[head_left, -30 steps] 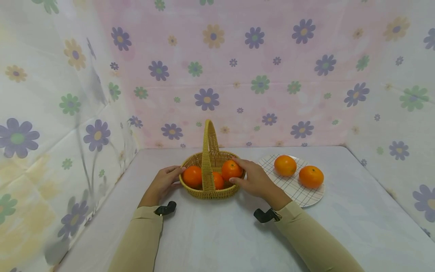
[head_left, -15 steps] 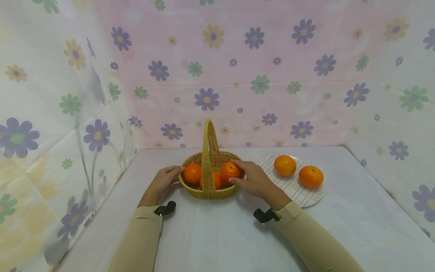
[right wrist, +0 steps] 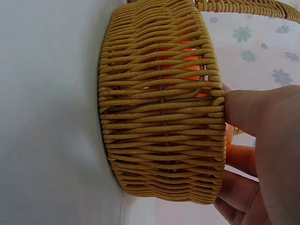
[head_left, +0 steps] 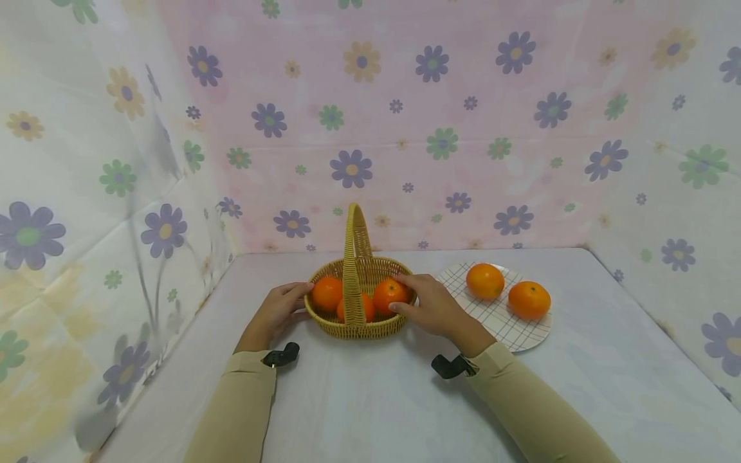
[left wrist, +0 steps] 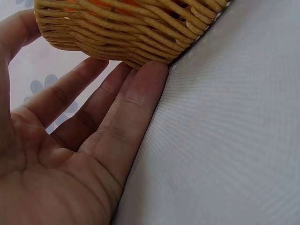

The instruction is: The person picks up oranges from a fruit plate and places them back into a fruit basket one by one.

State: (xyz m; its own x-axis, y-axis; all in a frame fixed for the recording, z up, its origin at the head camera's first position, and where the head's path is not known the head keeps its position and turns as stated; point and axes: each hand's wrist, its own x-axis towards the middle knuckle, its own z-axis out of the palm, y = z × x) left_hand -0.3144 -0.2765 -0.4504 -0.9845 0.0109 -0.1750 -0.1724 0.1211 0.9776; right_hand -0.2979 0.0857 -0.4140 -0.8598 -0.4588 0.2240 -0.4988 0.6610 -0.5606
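Note:
A yellow wicker basket (head_left: 370, 329) with a tall arched handle stands on the table, three oranges inside. The left orange (head_left: 327, 292) lies near my left hand (head_left: 276, 314), the middle orange (head_left: 366, 308) partly behind the handle. My left hand's nearly straight fingers touch the basket's outer wall (left wrist: 126, 33), its thumb at the rim. Over the opposite rim reaches my right hand (head_left: 437, 308), thumb and forefinger spread beside the right orange (head_left: 390, 296). In the right wrist view the right thumb (right wrist: 243, 110) crosses the rim, and the basket wall (right wrist: 161, 122) hides most of the fruit.
Right of the basket a white plate (head_left: 463, 289) with a grid pattern bears two more oranges, a rear one (head_left: 485, 281) and a front one (head_left: 529, 300). My right forearm passes close to the plate's near edge. Flowered cloth (head_left: 393, 128) encloses the table's back and sides.
The right orange has sunk lower and slid slightly left in the basket, away from my right fingers. The middle orange has shifted left too. Both hands have stayed almost still.

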